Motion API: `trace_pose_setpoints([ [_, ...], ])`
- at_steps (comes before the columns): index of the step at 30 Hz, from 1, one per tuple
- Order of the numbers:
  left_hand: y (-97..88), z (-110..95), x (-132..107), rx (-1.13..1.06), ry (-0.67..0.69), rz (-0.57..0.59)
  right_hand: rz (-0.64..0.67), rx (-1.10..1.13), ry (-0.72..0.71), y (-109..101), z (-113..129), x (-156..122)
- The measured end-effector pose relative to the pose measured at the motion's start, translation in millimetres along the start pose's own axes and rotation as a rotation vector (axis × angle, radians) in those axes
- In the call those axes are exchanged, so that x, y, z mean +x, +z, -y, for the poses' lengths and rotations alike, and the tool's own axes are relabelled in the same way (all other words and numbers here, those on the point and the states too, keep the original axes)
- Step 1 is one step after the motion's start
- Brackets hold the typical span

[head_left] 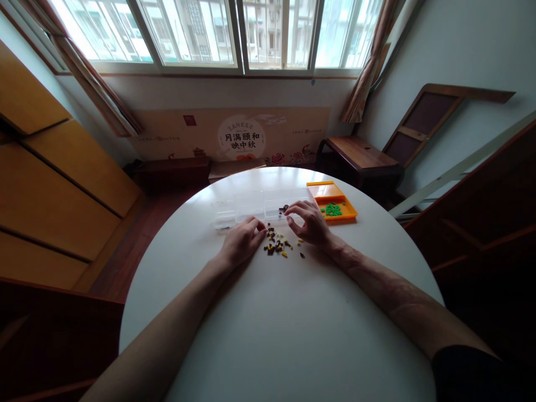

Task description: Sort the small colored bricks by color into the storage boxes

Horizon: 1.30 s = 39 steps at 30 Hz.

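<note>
1 round white worktop (293,324); 2 bare forearms reach in from near side, dark sleeve (464,365) on R arm. Nearest loose bit: 1 dark piece (302,255), just apart from main pile.

Pile of pieces (276,245): 1, mid-worktop, btwn the hands. Tiny, chunky bits, mixed dk brown, yellow & pale cream; overlapping, too small for exact ct.

Left hand (242,239): at pile's L edge, fingers curled, thumb & fingertips close tog.; can't tell if a piece is pinched. Right hand (312,224): R of pile, thumb & index apart w/ visible gap.

Behind: 1 clear tray (247,204), divided; few dark bits (283,208) at its R end, near R fingertips. 1 orange tray (341,218) to R, 2 sections, green pieces (333,210) heaped in nearer one, uncounted.

Far: 1 printed panel (167,134) below window, 2 curtains (368,72).
</note>
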<state>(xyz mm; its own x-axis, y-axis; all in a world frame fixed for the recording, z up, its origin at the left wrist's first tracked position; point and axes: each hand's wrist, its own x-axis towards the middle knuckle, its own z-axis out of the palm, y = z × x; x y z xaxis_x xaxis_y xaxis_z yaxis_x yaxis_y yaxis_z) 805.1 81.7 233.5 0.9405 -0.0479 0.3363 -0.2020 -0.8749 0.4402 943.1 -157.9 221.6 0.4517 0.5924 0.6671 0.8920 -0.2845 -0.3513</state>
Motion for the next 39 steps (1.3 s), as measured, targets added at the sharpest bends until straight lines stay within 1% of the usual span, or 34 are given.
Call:
trace_pose_setpoints([
  [5, 2.7, -0.2, 0.9, -0.037, 0.0, -0.043, 0.078, 0.058, -0.169, 0.9, 2.9, -0.7],
  [10, 7.6, -7.0, 1.4, -0.21, 0.119, -0.102, 0.132, 0.074, -0.29, 0.4, 6.4, 0.2],
  [12, 8.8, -9.8, 1.3, -0.244, 0.17, -0.124, 0.136, 0.088, -0.313, -0.1, 7.2, 0.7],
  [15, 9.7, -11.2, 1.0, -0.238, 0.216, -0.151, 0.139, 0.1, -0.326, -0.8, 7.7, 1.1],
  [21, 10.0, -9.9, 0.0, -0.234, 0.223, -0.178, 0.15, 0.111, -0.335, -2.8, 9.1, 2.2],
  [24, 9.7, -9.2, -0.4, -0.232, 0.215, -0.172, 0.152, 0.111, -0.329, -3.5, 9.5, 2.5],
  [26, 8.8, -8.5, -0.6, -0.205, 0.191, -0.17, 0.138, 0.111, -0.312, -3.5, 9.3, 2.2],
  [28, 6.9, -7.8, -0.7, -0.167, 0.145, -0.181, 0.083, 0.102, -0.273, -3.4, 8.6, 1.8],
  [31, 3.5, -7.4, -0.1, -0.117, 0.062, -0.195, -0.077, 0.056, -0.163, -3.4, 5.8, 1.8],
  [34, 1.9, -7.2, 1.0, -0.097, 0.018, -0.18, -0.209, -0.023, -0.007, -3.1, -0.8, 2.8],
  [37, 3.5, -5.4, 1.7, -0.095, 0.03, -0.148, -0.227, -0.083, 0.138, -1.2, -8.9, 3.1],
  [39, 5.5, -2.7, 1.6, -0.081, 0.054, -0.13, -0.201, -0.087, 0.175, 0.9, -11.8, 2.5],
])
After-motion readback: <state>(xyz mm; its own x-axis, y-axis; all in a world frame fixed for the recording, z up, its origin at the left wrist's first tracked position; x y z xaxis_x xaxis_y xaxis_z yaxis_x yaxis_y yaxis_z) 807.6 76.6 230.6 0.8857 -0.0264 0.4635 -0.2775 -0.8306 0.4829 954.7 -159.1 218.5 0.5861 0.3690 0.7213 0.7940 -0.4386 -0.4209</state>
